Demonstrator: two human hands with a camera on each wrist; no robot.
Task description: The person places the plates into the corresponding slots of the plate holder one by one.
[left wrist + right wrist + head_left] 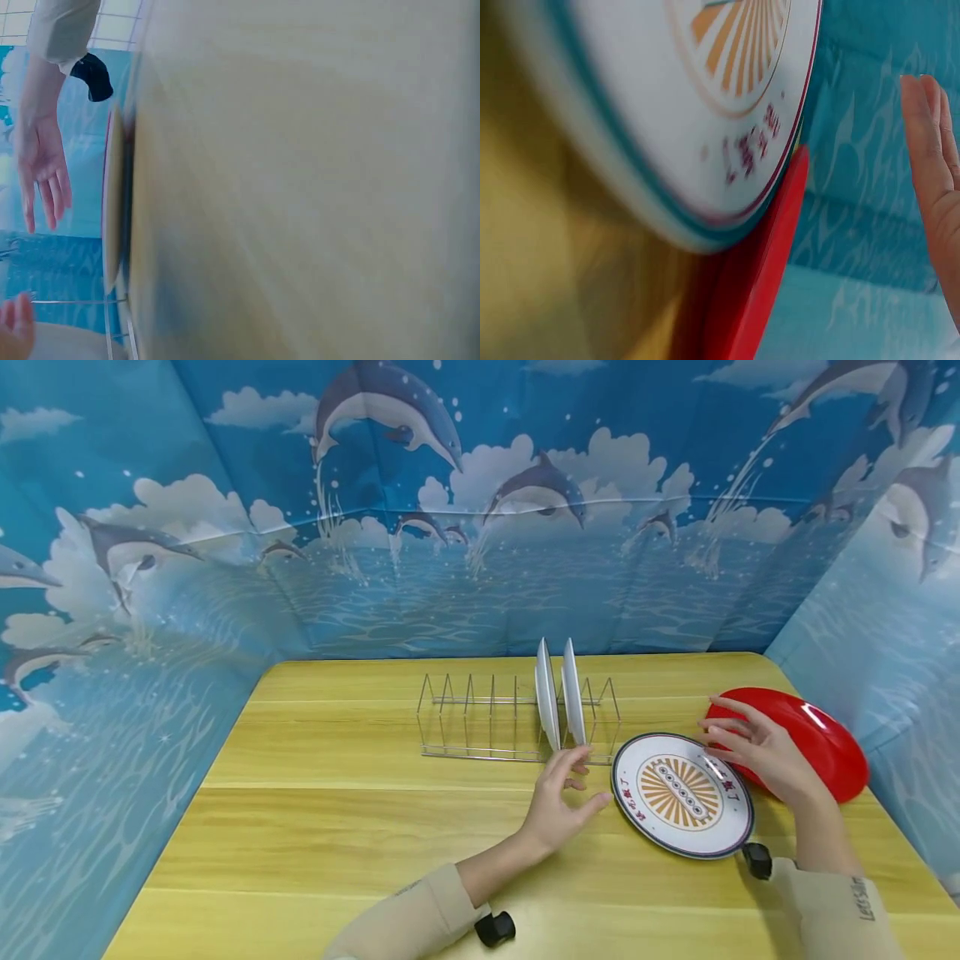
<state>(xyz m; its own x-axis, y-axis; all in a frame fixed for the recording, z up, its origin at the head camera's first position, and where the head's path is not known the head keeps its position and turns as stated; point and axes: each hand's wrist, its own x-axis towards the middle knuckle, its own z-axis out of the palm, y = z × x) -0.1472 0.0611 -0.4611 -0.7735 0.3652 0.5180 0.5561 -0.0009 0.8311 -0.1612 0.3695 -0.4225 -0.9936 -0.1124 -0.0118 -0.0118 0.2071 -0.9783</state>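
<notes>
A white plate (678, 797) with an orange sunburst and a dark rim lies face up on the table. My left hand (558, 806) is at its left, fingers parted and loosely bent, thumb pointing at the rim, with nothing in its grasp. Over the plate's right edge hovers my right hand (765, 752), fingers spread and holding nothing. A red oval plate (817, 743) sits behind and right of the white one, partly covered by this hand. In the right wrist view the red plate (761, 277) shows beyond the white plate's rim (705, 232).
A wire dish rack (480, 752) stands near the table's back, with two white plates (547, 693) upright in its right-hand slots. My left fingertips overlap the rack's front in the head view. A dolphin-print curtain (480, 577) encloses the wooden table (337, 843) behind and at the sides.
</notes>
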